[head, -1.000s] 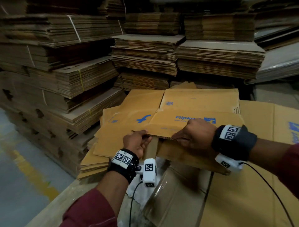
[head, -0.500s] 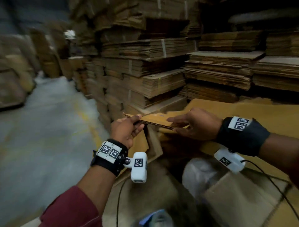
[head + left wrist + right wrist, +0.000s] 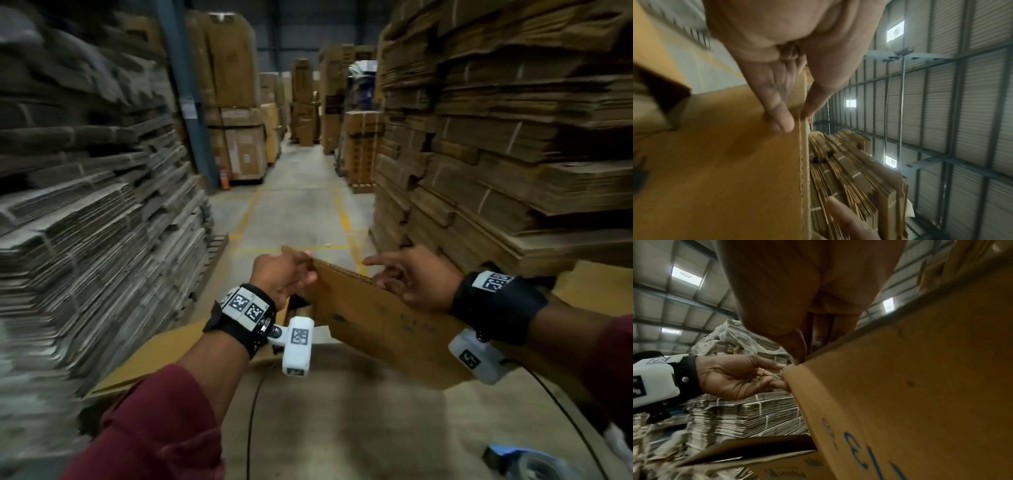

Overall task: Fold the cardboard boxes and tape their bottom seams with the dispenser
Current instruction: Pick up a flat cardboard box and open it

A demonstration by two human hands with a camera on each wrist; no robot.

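While stacks of flattened cartons (image 3: 507, 144) tower on both sides of a warehouse aisle (image 3: 298, 209), a person in maroon sleeves holds a flat cardboard box (image 3: 370, 318) upright over a cardboard-covered worktop (image 3: 342, 428). The box stands on edge between the two hands, its corrugated top rim running from one to the other, blue print showing on its face in the right wrist view. At the rim's left end, the left hand (image 3: 281, 277) has its grip clamped on the board, thumb on one face and fingers (image 3: 781, 120) on the other. At the other end, the right hand (image 3: 411, 281) rests at the rim with fingers loosely spread and apart, pinching nothing. A blue tape dispenser (image 3: 527, 462) lies on the worktop at lower right, well apart from both hands.
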